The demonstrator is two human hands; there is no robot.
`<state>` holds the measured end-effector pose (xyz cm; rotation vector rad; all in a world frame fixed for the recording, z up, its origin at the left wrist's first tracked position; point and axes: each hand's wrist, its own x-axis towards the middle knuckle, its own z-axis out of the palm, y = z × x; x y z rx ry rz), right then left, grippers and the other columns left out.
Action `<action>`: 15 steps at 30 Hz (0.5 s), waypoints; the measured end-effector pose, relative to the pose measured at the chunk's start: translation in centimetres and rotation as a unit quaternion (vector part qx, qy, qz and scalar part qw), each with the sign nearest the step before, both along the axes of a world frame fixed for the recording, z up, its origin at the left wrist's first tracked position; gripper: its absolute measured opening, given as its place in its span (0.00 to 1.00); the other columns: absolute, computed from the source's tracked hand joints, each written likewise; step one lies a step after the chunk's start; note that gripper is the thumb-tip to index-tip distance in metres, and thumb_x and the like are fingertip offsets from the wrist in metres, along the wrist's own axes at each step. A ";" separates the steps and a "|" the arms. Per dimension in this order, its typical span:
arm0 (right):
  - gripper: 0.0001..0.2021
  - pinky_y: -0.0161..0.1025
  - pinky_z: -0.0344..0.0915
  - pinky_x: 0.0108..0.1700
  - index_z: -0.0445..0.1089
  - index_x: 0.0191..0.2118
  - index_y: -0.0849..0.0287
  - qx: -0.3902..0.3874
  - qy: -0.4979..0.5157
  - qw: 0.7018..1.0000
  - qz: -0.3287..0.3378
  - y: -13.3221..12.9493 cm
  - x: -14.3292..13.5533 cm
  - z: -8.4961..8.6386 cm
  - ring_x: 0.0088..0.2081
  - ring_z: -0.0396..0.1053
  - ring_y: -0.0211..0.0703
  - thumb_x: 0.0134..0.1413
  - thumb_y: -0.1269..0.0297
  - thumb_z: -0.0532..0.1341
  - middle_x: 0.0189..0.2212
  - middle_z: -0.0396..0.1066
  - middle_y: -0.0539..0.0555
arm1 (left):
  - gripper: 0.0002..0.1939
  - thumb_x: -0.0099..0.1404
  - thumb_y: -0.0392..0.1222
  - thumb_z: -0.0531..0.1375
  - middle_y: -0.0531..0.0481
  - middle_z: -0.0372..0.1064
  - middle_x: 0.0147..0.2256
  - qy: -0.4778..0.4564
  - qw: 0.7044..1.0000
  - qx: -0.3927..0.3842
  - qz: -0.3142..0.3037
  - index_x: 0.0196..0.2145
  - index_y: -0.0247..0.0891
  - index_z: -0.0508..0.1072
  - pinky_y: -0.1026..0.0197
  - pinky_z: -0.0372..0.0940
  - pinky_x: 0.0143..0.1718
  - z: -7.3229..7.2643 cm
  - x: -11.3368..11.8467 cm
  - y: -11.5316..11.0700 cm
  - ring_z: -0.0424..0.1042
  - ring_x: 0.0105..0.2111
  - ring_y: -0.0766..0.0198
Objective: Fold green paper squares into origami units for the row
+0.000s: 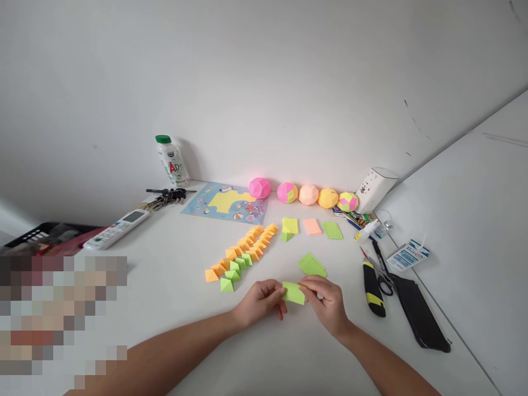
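Between my two hands is a small green paper piece [293, 293], held just above the white table. My left hand [259, 302] pinches its left edge, thumb on top. At its right edge, my right hand [328, 305] grips the paper between thumb and fingers. Just beyond my right hand lies a small stack of green paper [312, 265]. Folded orange units [247, 242] and folded green units [233, 273] form two slanting rows to the left. Farther back lie yellow sheets [290, 225], pink sheets [312, 226] and green sheets [333, 230].
Several faceted paper balls [308, 194] line the wall beside a blue picture sheet [226, 202]. A bottle [172, 162], keys [165, 199] and a remote [117, 229] stand left. At right are a cutter [373, 289], scissors [385, 283] and a black pouch [421, 313].
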<state>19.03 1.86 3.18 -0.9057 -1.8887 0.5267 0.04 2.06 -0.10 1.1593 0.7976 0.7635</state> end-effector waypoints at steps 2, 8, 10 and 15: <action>0.12 0.32 0.71 0.27 0.72 0.41 0.56 0.065 -0.005 0.998 0.006 -0.1 0.5 -0.1 0.27 0.72 0.38 0.55 0.76 0.56 0.34 0.73 0.55 | 0.22 0.63 0.58 0.49 0.48 0.72 0.21 -0.010 1.000 -0.014 0.014 0.28 0.35 0.63 0.62 0.62 0.25 0.3 -0.2 0.1 0.69 0.18 0.65; 0.17 0.39 0.74 0.38 0.68 0.48 0.55 0.218 -0.103 0.969 0.053 -0.5 0.5 -0.1 0.39 0.73 0.43 0.55 0.78 0.55 0.40 0.74 0.57 | 0.29 0.65 0.58 0.43 0.43 0.73 0.25 -0.061 0.996 -0.007 -0.059 0.30 0.29 0.71 0.57 0.64 0.32 1.2 -0.8 0.2 0.70 0.21 0.62; 0.16 0.40 0.74 0.39 0.68 0.47 0.56 0.225 -0.105 0.966 0.073 -0.6 0.3 -0.1 0.40 0.73 0.44 0.55 0.78 0.55 0.41 0.74 0.58 | 0.28 0.65 0.57 0.45 0.44 0.73 0.27 -0.075 0.996 -0.016 -0.052 0.34 0.30 0.72 0.57 0.64 0.34 1.3 -0.8 0.2 0.71 0.24 0.61; 0.17 0.42 0.73 0.43 0.68 0.45 0.57 0.222 -0.088 0.968 0.082 -0.8 0.2 -0.4 0.44 0.71 0.46 0.52 0.81 0.54 0.45 0.72 0.60 | 0.24 0.64 0.56 0.49 0.43 0.73 0.32 -0.134 0.990 -0.035 0.004 0.38 0.31 0.71 0.56 0.64 0.37 1.0 -0.7 0.6 0.71 0.31 0.59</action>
